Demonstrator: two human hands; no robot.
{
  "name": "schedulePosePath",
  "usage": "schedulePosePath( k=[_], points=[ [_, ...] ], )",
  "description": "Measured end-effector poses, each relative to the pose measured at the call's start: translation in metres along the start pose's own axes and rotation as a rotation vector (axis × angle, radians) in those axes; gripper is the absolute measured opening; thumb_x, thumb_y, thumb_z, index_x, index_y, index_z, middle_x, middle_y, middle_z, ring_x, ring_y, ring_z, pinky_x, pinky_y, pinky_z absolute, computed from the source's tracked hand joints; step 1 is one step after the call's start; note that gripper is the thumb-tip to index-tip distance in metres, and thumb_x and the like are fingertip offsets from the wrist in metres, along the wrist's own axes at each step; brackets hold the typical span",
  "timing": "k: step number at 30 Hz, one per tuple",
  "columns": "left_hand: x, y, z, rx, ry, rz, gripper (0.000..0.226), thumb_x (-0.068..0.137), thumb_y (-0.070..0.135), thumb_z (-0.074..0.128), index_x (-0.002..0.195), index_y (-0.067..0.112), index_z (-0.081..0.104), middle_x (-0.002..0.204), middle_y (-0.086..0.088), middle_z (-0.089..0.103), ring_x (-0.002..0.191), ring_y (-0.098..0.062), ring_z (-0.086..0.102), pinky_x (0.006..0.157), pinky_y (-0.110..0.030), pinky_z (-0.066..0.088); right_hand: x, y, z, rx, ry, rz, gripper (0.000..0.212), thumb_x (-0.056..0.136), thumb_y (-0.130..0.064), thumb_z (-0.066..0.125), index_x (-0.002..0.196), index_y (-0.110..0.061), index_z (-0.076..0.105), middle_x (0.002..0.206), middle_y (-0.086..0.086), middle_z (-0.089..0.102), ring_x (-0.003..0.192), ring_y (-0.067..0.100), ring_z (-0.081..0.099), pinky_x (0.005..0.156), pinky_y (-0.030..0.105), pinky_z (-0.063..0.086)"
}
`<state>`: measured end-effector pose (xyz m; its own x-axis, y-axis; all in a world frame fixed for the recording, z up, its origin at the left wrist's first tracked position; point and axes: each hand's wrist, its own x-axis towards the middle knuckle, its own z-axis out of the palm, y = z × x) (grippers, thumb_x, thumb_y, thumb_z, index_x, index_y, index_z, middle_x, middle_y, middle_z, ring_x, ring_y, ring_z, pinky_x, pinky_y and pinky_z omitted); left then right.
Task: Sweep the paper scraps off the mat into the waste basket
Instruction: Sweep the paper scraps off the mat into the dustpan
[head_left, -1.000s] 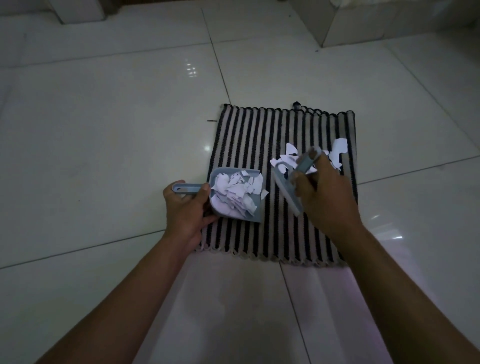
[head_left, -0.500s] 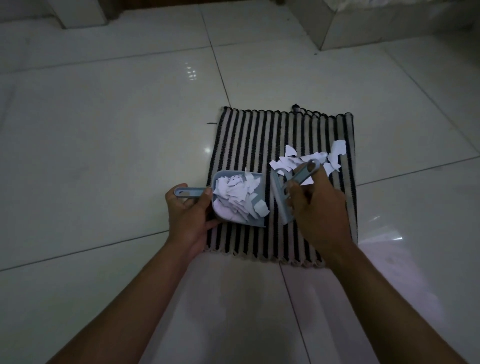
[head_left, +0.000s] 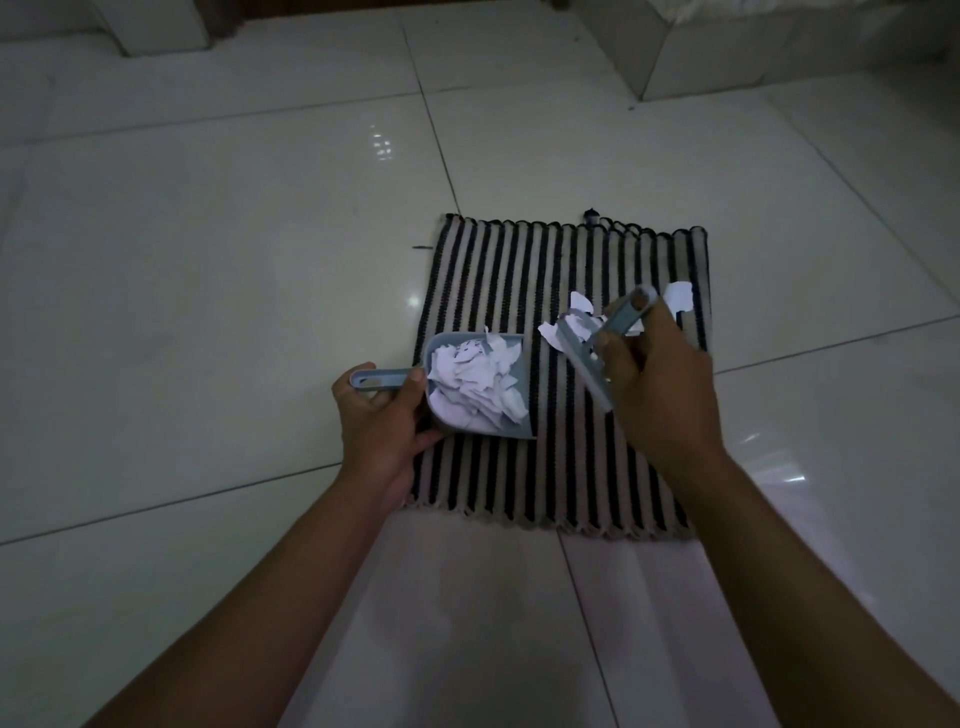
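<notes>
A black-and-beige striped mat (head_left: 519, 270) lies on the tiled floor. My left hand (head_left: 382, 421) grips the handle of a small grey dustpan (head_left: 522, 421) resting on the mat's left side, heaped with white paper scraps (head_left: 475, 384). My right hand (head_left: 654, 384) holds a small grey hand brush (head_left: 584, 356) tilted just right of the pan. Loose paper scraps (head_left: 576, 322) lie on the mat behind the brush, with one larger scrap (head_left: 680, 299) near the mat's right edge. No waste basket is in view.
Glossy white floor tiles (head_left: 208, 260) surround the mat. A pale low block or furniture base (head_left: 779, 47) stands at the far right, another pale base (head_left: 156, 26) at the far left. A small dark speck (head_left: 422, 248) lies left of the mat's far corner.
The brush swept left toward the dustpan, then drew back to the right and tilted up beside the loose scraps. The dustpan stays at the mat's left side.
</notes>
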<state>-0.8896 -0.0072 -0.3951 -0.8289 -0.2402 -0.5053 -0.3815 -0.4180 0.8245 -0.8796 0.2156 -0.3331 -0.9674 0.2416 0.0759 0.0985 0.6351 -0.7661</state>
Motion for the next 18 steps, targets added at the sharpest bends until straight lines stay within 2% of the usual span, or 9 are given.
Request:
schedulePosePath(
  k=[3, 4, 5, 8, 11, 13, 15, 16, 18],
  points=[
    [0.002, 0.001, 0.01, 0.001, -0.001, 0.002, 0.048, 0.093, 0.008, 0.069, 0.124, 0.021, 0.035, 0.113, -0.011, 0.065, 0.098, -0.025, 0.07, 0.065, -0.042, 0.063, 0.023, 0.007, 0.005, -0.065, -0.018, -0.023, 0.03, 0.102, -0.024, 0.048, 0.132, -0.024, 0.05, 0.08, -0.008, 0.058, 0.061, -0.003, 0.052, 0.048, 0.009, 0.042],
    [0.003, 0.002, 0.013, 0.006, -0.003, 0.005, 0.048, 0.093, 0.008, 0.069, 0.124, 0.02, 0.035, 0.113, -0.011, 0.065, 0.097, -0.024, 0.07, 0.065, -0.041, 0.063, 0.028, 0.007, 0.008, -0.07, -0.045, -0.027, 0.031, 0.103, -0.022, 0.047, 0.133, -0.024, 0.05, 0.079, -0.007, 0.058, 0.06, -0.003, 0.05, 0.048, 0.01, 0.041],
    [0.005, 0.002, 0.015, 0.014, -0.006, 0.006, 0.048, 0.094, 0.008, 0.069, 0.126, 0.019, 0.035, 0.112, -0.01, 0.065, 0.096, -0.023, 0.071, 0.065, -0.041, 0.063, 0.031, 0.008, 0.01, -0.087, -0.084, -0.035, 0.032, 0.103, -0.02, 0.046, 0.134, -0.023, 0.049, 0.078, -0.007, 0.058, 0.059, -0.001, 0.049, 0.048, 0.013, 0.041],
    [0.01, 0.005, 0.017, 0.035, -0.012, -0.004, 0.048, 0.093, 0.009, 0.069, 0.124, 0.022, 0.034, 0.112, -0.009, 0.064, 0.094, -0.023, 0.07, 0.067, -0.044, 0.063, 0.026, 0.007, 0.013, -0.197, -0.216, -0.119, 0.035, 0.103, -0.014, 0.045, 0.137, -0.021, 0.046, 0.082, -0.008, 0.057, 0.058, -0.003, 0.045, 0.043, 0.008, 0.035],
    [0.012, 0.006, 0.015, 0.057, -0.013, -0.01, 0.048, 0.093, 0.011, 0.071, 0.121, 0.026, 0.035, 0.113, -0.008, 0.064, 0.097, -0.025, 0.069, 0.063, -0.04, 0.062, 0.014, 0.007, 0.007, -0.181, -0.279, -0.138, 0.035, 0.103, -0.021, 0.044, 0.137, -0.026, 0.044, 0.093, -0.001, 0.063, 0.066, -0.001, 0.053, 0.046, 0.008, 0.038],
    [0.012, 0.006, 0.014, 0.065, -0.014, 0.001, 0.047, 0.093, 0.011, 0.07, 0.121, 0.026, 0.036, 0.112, -0.009, 0.064, 0.097, -0.025, 0.069, 0.061, -0.037, 0.061, 0.009, 0.008, -0.001, -0.115, -0.228, -0.104, 0.03, 0.103, -0.026, 0.046, 0.133, -0.027, 0.046, 0.096, -0.002, 0.066, 0.07, 0.006, 0.06, 0.051, 0.014, 0.046],
    [0.012, 0.006, 0.014, 0.061, -0.02, 0.007, 0.046, 0.093, 0.01, 0.07, 0.121, 0.026, 0.037, 0.113, -0.009, 0.065, 0.096, -0.025, 0.07, 0.061, -0.037, 0.061, 0.009, 0.01, -0.007, -0.079, -0.137, -0.069, 0.028, 0.102, -0.029, 0.047, 0.129, -0.026, 0.048, 0.094, -0.007, 0.063, 0.068, 0.002, 0.06, 0.053, 0.024, 0.054],
    [0.012, 0.006, 0.014, 0.06, -0.022, 0.007, 0.047, 0.093, 0.01, 0.07, 0.122, 0.026, 0.037, 0.113, -0.01, 0.065, 0.096, -0.025, 0.07, 0.061, -0.037, 0.061, 0.009, 0.011, -0.009, -0.075, -0.084, -0.053, 0.027, 0.102, -0.028, 0.048, 0.128, -0.025, 0.049, 0.091, -0.008, 0.061, 0.065, -0.001, 0.058, 0.053, 0.024, 0.055],
    [0.011, 0.007, 0.015, 0.059, -0.028, 0.005, 0.047, 0.093, 0.01, 0.07, 0.122, 0.025, 0.037, 0.114, -0.011, 0.065, 0.098, -0.026, 0.07, 0.062, -0.038, 0.061, 0.009, 0.015, -0.01, -0.08, -0.004, -0.031, 0.023, 0.102, -0.027, 0.048, 0.125, -0.023, 0.052, 0.085, -0.009, 0.057, 0.059, -0.007, 0.054, 0.047, 0.011, 0.048]
  ],
)
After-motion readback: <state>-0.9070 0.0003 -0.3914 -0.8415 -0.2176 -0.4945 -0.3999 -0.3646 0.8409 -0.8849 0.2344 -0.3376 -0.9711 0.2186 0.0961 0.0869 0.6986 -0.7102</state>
